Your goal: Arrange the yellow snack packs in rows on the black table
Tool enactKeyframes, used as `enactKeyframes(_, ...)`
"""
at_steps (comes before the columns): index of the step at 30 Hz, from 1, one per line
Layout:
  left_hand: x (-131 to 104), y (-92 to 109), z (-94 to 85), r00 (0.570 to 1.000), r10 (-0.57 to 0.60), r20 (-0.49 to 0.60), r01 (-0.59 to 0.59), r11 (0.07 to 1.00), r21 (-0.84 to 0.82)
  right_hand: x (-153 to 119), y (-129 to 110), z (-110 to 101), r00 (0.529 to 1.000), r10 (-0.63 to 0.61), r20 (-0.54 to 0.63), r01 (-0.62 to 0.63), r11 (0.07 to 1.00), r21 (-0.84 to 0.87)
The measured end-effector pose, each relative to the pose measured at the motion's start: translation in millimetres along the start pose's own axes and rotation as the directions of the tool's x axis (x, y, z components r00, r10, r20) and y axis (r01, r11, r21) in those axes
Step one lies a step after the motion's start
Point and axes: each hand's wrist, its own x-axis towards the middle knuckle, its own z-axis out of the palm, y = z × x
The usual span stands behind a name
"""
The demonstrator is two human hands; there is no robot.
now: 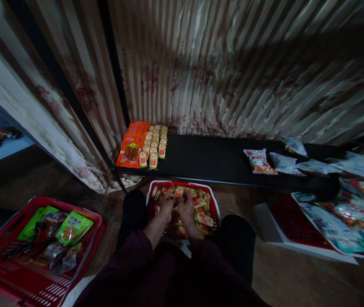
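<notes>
A: What could go wrong for you from here?

B: A small pack (205,219) could slip away from you. The wrapping looks slick and the packs lie loosely heaped in the basket (197,185), so tugging at one could slide its neighbours down or send one over the rim.

A: And on the shelf (204,157)?

B: The rows of packs (153,160) near its left end reach close to the front edge. A sleeve (130,253) brushing along there could knock the nearest ones off. The orange bags (133,140) just beside them, at the left edge, could shift too if you bump them.

A: What do your fingers hold?

B: I cannot tell. Your left hand (166,207) and right hand (186,211) are near each other over the basket's middle, fingers bent inward; whether either grips a pack does not show.

A: Where is the heap, and how does it look?

B: It fills the basket between your knees, just below the shelf's front edge. The packs are short and stubby, in shiny golden wrapping with red-and-white labels. They lie at mixed angles, and the dim light blurs the details for you.
</notes>
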Motion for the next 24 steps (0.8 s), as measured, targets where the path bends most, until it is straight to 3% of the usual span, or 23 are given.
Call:
enactKeyframes(6, -3.9, 17.1, -0.4, 0.996, 0.051, 0.078, -0.043, 0.994, -0.105, 4.2, -9.6, 2.2, 0.998, 0.03, 0.054, -0.039, 0.985, 0.167)
enactKeyframes(14, -3.9, 23.0, 2.1, 0.994, 0.085, 0.061, -0.074, 0.982, -0.174, 7.0, -18.4, 1.1, 0.996, -0.028, 0.09, -0.001, 0.953, 0.304)
enactKeyframes(24, -8.2, 24.7, 2.3, 0.986, 0.162, 0.034, -0.161, 0.987, -0.024, 6.2, -24.9, -0.9, 0.995, -0.008, 0.096, -0.025, 0.941, 0.337)
